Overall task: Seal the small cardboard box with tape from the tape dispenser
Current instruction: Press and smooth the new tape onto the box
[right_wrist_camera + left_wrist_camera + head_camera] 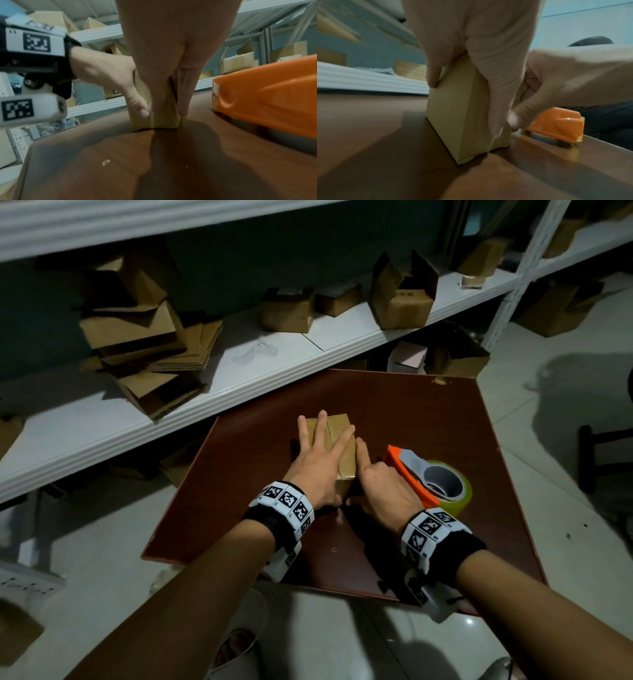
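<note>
Atop the box (338,424) (dispenser (416,465) beside) left hand (315,470) lies flat; right hand (383,486), fingers (363,451) seemingly straight, touches it.

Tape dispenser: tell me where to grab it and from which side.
Take the tape dispenser by its long orange body with the right hand, from above. It lies on its side on the table, roll hub up, with that orange edge right beside the hand.
</note>
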Tool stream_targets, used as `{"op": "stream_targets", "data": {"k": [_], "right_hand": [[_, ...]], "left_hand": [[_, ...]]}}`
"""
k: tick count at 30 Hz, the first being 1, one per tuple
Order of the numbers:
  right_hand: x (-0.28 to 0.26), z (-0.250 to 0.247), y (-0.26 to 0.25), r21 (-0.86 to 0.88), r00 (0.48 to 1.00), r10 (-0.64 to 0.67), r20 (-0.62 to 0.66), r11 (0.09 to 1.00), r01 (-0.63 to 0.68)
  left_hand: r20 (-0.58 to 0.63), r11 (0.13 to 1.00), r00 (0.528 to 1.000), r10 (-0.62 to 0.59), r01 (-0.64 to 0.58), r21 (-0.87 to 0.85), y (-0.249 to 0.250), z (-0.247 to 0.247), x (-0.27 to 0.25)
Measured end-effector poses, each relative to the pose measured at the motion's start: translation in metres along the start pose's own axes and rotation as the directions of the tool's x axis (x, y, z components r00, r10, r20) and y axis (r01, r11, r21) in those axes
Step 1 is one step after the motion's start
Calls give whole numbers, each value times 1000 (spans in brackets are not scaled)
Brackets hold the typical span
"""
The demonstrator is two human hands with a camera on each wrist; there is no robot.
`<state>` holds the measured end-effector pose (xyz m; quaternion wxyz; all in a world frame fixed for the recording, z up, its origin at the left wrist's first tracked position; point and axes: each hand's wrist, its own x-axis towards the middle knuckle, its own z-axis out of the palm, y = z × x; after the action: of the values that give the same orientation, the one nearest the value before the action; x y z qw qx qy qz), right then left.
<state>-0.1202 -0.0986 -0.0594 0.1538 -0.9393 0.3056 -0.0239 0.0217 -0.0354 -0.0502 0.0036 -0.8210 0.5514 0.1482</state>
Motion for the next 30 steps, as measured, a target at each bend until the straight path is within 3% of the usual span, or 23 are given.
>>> {"op": "stream_targets", "data": {"k": [5,9,15,20,26,30], "right_hand": [[-2,-7,-1,56,1000,2,17,998,-3],[4,-13,13,185,993,-22,112,983,1],[7,-16,18,333,990,-22,137,942,-25],[11,-21,17,291,984,-13,180,956,-41],[8,-37,27,287,990,13,137,957,-53],[9,-43,31,400,985,149,88,900,-172]], "left_hand": [[21,998,999,27,-26,-50,-4,-3,0],[47,997,997,55,-53,-49,-8,-5,0],[63,998,997,51,-49,-39,-9,-9,3],[92,999,995,27,-29,23,-4,-17,2],[45,992,998,-44,39,121,-1,-23,-3],[110,992,988,-113,107,60,0,-37,-12]]}}
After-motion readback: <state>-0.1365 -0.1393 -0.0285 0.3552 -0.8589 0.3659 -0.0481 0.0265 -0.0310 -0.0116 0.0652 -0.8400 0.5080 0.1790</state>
